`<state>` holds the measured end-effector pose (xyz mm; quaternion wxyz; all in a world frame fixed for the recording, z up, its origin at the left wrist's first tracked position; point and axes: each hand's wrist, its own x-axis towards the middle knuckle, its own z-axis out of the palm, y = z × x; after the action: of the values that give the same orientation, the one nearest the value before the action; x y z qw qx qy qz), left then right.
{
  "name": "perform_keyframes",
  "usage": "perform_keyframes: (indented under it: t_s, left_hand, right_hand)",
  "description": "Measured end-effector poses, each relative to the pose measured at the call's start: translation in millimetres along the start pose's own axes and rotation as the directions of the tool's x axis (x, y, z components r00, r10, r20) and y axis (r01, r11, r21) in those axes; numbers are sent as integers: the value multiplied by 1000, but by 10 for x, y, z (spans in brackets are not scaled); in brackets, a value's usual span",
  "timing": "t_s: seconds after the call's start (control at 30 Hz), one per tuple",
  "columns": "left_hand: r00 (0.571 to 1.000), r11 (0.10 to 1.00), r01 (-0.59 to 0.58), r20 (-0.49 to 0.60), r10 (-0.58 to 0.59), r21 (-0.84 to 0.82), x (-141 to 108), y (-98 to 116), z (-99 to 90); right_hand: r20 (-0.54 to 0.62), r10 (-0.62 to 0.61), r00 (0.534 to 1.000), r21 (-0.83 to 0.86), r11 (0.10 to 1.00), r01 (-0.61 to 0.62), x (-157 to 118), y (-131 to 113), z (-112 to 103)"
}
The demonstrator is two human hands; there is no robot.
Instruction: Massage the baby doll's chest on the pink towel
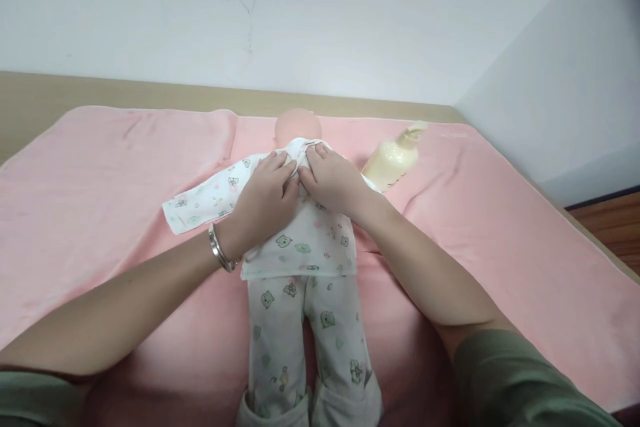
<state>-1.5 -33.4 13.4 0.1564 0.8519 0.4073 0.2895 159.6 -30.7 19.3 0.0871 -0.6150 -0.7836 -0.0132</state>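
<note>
A baby doll [299, 127] with a bare, smooth head lies on a pink blanket, its face not visible. It wears a white printed long-sleeved top [305, 247] and matching trousers [330, 333] with turned-up cuffs. My left hand [267, 193] rests on the upper part of the top, fingers stretched out and thumb apart. Beside it, my right hand [333, 177] lies on the top just below the collar, fingers extended and pointing inward. The doll's left-side sleeve [205, 203] spreads out flat; the other sleeve is mostly hidden behind my right arm.
A pale yellow pump bottle [393, 160] lies tilted on the pink blanket [500, 233], right of the doll. Behind the blanket runs a wooden edge [150, 90] against a white wall [350, 20]. A brown wooden surface [610, 223] shows at the far right.
</note>
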Motion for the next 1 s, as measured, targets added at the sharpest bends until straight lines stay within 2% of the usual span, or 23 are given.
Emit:
perform_keyframes:
  t_s: [0.3, 0.4, 0.53, 0.63, 0.73, 1.0]
  left_hand:
    - [981, 983, 179, 80, -177, -27, 162, -197, -43]
    - [979, 982, 186, 80, -187, 20, 187, -274, 1]
    - [987, 987, 154, 32, -156, 51, 167, -330, 88]
    - [988, 988, 155, -3, -154, 30, 151, -357, 129]
    - [987, 987, 161, -13, -161, 23, 144, -378, 142]
    - [985, 985, 172, -19, -172, 18, 134, -375, 140]
  right_hand:
    - [45, -37, 998, -200, 979, 45, -214, -216, -226]
    - [43, 4, 999, -127, 992, 1, -219, -239, -242]
    - [-19, 148, 989, 44, 988, -147, -118, -198, -79]
    - [-107, 140, 984, 91, 987, -131, -44, -153, 88]
    - [-146, 124, 981, 137, 985, -104, -23, -125, 178]
    - [-138, 133, 981, 159, 981, -111, -48, -138, 160]
